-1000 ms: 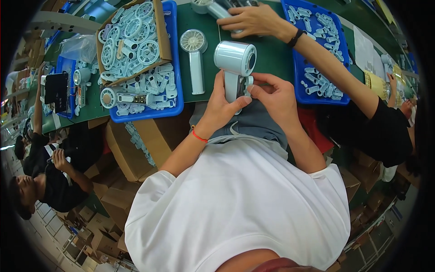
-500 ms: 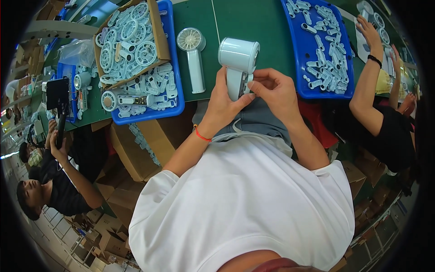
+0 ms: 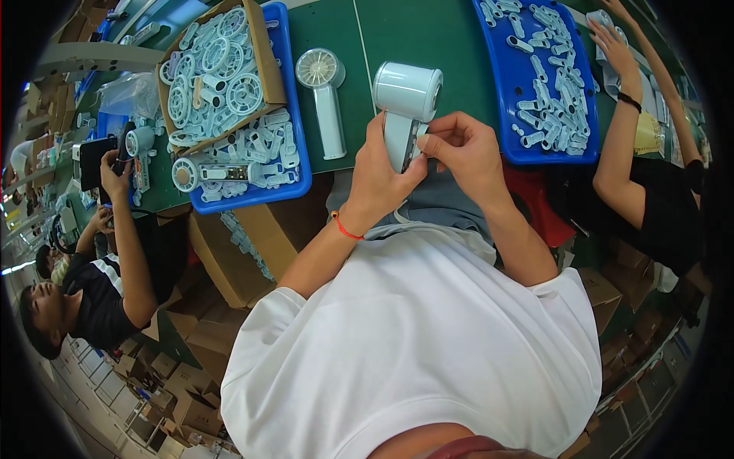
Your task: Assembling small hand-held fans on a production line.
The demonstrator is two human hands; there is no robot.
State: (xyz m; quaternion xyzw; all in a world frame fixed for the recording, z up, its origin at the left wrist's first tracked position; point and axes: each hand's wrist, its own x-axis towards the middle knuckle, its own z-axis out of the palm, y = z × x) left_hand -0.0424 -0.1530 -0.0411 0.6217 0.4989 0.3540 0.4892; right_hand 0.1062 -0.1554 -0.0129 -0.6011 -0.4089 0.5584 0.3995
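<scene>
A pale blue-white handheld fan (image 3: 407,90) is held upright in front of me, its round head up and its handle down. My left hand (image 3: 380,170) is closed around the handle. On the handle's right side an opening shows dark and metallic inner parts. My right hand (image 3: 468,155) has its thumb and fingers pinched together against that side; whether a small part sits between the fingertips is hidden. Left of my hands a second handheld fan (image 3: 321,84) lies on the green table (image 3: 413,30). Another one with an exposed handle (image 3: 218,173) rests on the left tray's parts.
At left a blue tray (image 3: 302,164) bears loose parts and a cardboard box (image 3: 273,73) of grilles. A blue tray (image 3: 511,141) of small pale parts is at right. A person with a dark device sits left; another person's arms (image 3: 623,149) work at right.
The fan and both my hands have shifted slightly right, with the grip the same. The left co-worker's device has moved lower, and the right co-worker's hands have moved.
</scene>
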